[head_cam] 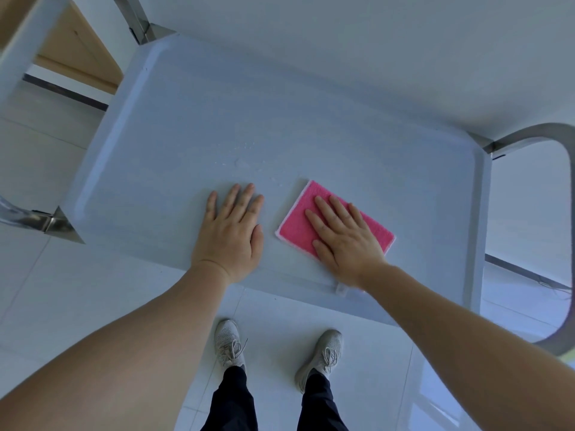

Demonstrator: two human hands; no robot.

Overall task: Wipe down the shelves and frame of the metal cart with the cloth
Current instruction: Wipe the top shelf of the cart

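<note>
The cart's top shelf (193, 126) is a pale grey tray with a raised rim, seen from above. A pink cloth (298, 225) with a white edge lies flat on its near right part. My right hand (345, 237) presses flat on the cloth, fingers spread and pointing away from me. My left hand (231, 231) rests flat on the bare shelf just left of the cloth, holding nothing. A few water droplets (239, 161) sit on the shelf beyond my hands. Metal frame tubes show at the corners, one curved handle (557, 135) at the right.
A wall rises directly behind the cart. A wooden panel (71, 48) stands at the upper left beyond the frame post (140, 23). Pale floor tiles (93, 290) surround the cart, and my two shoes (228, 340) stand close to its near edge.
</note>
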